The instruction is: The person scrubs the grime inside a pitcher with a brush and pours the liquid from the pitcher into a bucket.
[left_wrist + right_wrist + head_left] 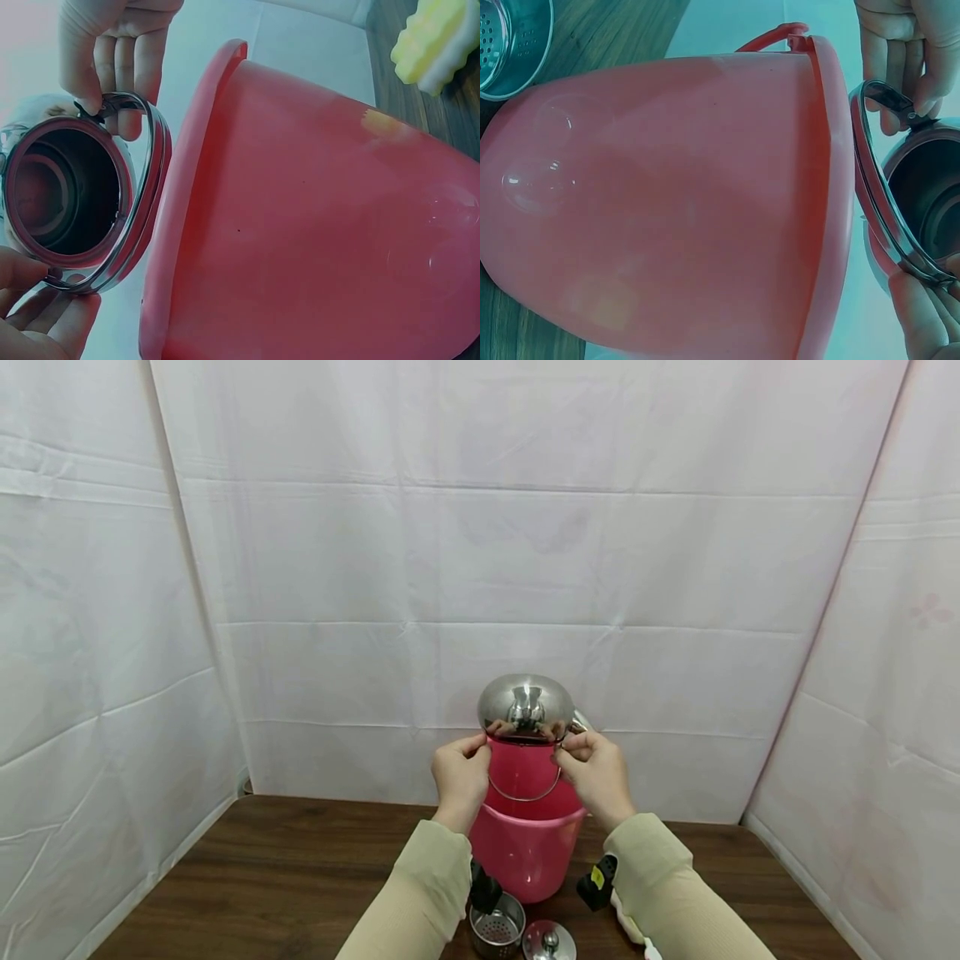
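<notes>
A shiny steel teapot [525,700] is tipped over above the pink bucket [525,856], its round mouth turned down and toward me. Its wire handle [522,798] hangs in a loop over the bucket's opening. My left hand [461,777] pinches one end of the handle at the mouth with thumb and fingers. On the opposite side my right hand [598,772] pinches the other handle end, near the spout [581,721]. The dark inside of the teapot [71,195] shows in the left wrist view.
A perforated steel strainer [497,928] and a knobbed lid [550,941] stand on the brown wooden table [300,877] before the bucket. A yellow and white sponge [436,45] lies to the bucket's right. White cloth [510,560] hangs behind and at both sides.
</notes>
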